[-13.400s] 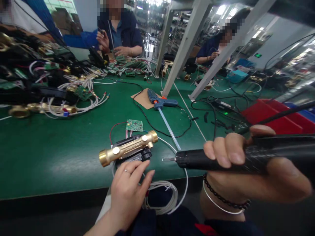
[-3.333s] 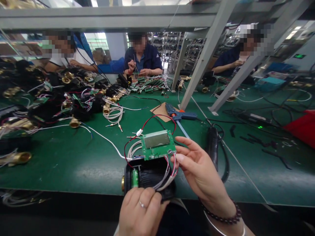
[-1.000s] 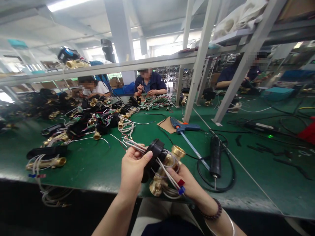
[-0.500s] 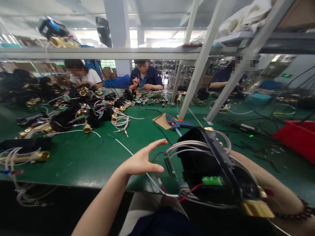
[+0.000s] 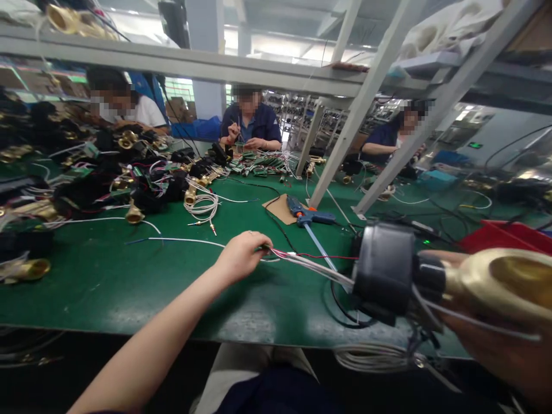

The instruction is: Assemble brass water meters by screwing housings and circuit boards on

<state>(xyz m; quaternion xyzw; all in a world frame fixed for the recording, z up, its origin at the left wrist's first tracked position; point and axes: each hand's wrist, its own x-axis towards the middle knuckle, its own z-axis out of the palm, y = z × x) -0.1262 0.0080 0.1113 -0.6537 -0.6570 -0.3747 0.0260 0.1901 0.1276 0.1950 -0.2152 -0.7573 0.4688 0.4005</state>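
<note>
My right hand [image 5: 487, 351] holds a water meter up at the right, with its black housing [image 5: 385, 270] toward the middle and its brass pipe end [image 5: 504, 282] close to the camera. Part of that hand is hidden behind the meter. Grey and red wires [image 5: 317, 265] stretch from the housing to my left hand [image 5: 244, 253], whose fingers are closed on the small green circuit board at their end. Only a sliver of the board shows. A coiled grey cable [image 5: 373, 357] hangs below the meter at the table edge.
A blue glue gun [image 5: 308, 214] lies on cardboard [image 5: 276, 208], its glue stick pointing toward me. Brass and black meters [image 5: 133, 214] crowd the left. Circuit boards [image 5: 263, 163] are piled at the back. Metal posts [image 5: 345, 129] and a red bin [image 5: 500, 234] stand right. Several people sit opposite.
My left hand has gone from open beside the hanging board to closed on it, drawing the wires out straight. My right hand has turned the meter, bringing its brass end toward the camera.
</note>
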